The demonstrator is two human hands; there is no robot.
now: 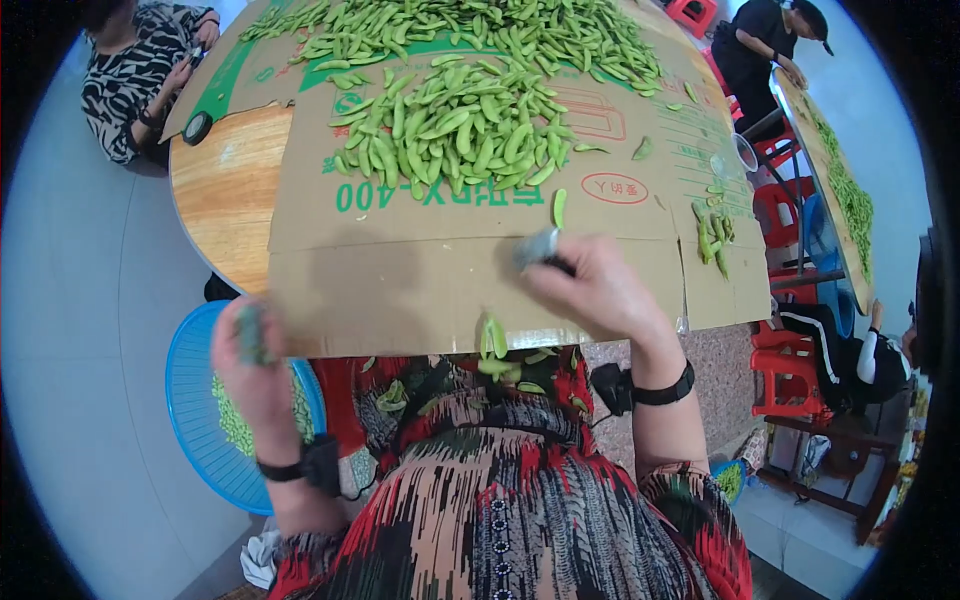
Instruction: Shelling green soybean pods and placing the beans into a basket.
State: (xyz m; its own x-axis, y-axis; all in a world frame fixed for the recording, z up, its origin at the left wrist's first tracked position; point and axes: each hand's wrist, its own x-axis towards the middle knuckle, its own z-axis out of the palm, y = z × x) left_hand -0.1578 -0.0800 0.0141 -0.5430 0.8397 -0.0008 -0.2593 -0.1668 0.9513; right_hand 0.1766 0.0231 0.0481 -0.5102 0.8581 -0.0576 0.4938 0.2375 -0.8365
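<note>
Curling over the cardboard (400, 275), my right fingers (535, 252) are looking blurred; I cannot tell whether they are holding anything, nor can I for my left fingers (251, 335), hovering near the blue basket (185, 400) of beans (232, 428). 1 green pod (559, 208) is lying just beyond my right fingers, and the pile of pods (455, 135) is resting farther off.

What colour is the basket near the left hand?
The basket is blue, clearest in the head view.
</note>
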